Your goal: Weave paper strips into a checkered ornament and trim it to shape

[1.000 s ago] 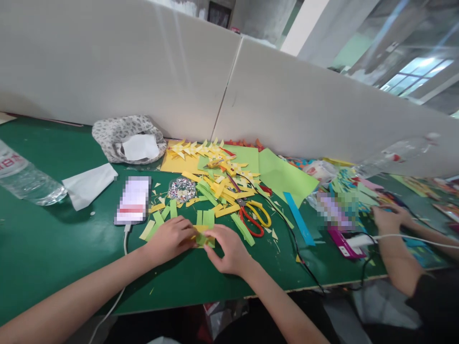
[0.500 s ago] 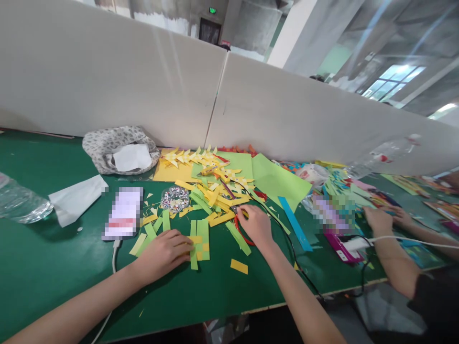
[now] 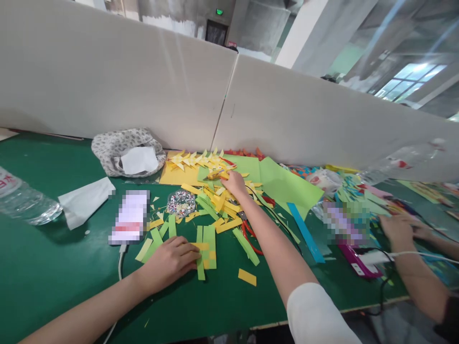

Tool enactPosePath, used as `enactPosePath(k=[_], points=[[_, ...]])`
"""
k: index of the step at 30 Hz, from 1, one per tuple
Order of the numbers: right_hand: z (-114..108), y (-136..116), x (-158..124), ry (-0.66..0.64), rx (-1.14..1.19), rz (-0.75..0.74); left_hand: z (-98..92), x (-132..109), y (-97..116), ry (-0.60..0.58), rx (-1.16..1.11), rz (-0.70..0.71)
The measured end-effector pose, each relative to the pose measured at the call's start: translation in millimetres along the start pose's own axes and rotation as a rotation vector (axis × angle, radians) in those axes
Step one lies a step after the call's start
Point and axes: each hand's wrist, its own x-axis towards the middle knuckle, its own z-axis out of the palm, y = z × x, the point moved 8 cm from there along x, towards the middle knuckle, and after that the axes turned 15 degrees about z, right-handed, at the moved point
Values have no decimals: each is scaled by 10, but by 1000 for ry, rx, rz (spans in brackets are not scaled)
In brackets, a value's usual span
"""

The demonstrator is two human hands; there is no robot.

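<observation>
My left hand rests on the table with bent fingers on the left edge of a small woven piece of green and yellow paper strips. My right arm reaches across the pile, and my right hand is closed at the handle of a yellow glue gun. Its fingers are partly hidden. Red-handled scissors lie under my right forearm. Yellow strips and green strips are scattered around both hands. Behind the gun sits a spiky folded yellow paper strip.
A clear dish of beads, a phone on a cable, a tissue and a water bottle stand left. Green sheets and a blue strip lie right. A co-worker's hands work at far right.
My right hand has left the scissors and moved forward to the glue gun. The scissors stay on the table. My left hand holds its place on the woven paper; the view has shifted slightly.
</observation>
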Motion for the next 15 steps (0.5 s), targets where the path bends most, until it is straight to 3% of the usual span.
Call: enactPosePath(k=[6,10,12,15], points=[[-296,131,-70,192,172,99,-2,-3,-5,3,19,8],[-553,187,-300,221,264,113,-18,-21,10,17,43,27],[-677,183,-537,178,298,59,-18,-27,19,17,51,37],[-819,86,-1051,77,337,-167,-21,-32,41,21,83,60]])
